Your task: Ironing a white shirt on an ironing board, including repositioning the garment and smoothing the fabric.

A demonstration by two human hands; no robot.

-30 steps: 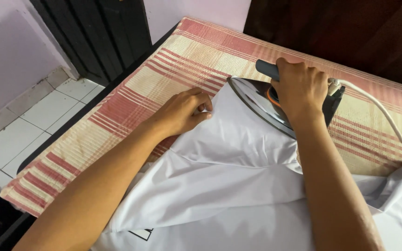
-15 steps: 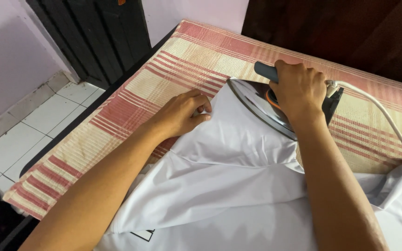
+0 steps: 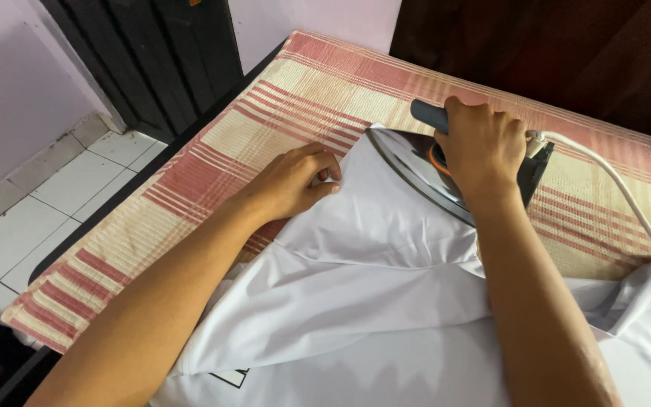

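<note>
View from above the ironing surface. We see the right hand (image 3: 482,147) closed around the dark handle of the electric iron (image 3: 446,169), fingers wrapped fully over it; the iron stands with its metal soleplate on the white garment (image 3: 371,301), near the far edge of the fabric. A white cord (image 3: 627,203) runs from the rear of the iron toward the right. We see the left hand (image 3: 291,181) lying on the garment's left edge, fingers curled and pinching a fold of the white cloth against the red-and-cream striped cover (image 3: 212,151) beneath. The garment spreads from the iron toward the near edge. At left we note a tiled floor (image 3: 47,203) and a dark slatted door (image 3: 160,60).
</note>
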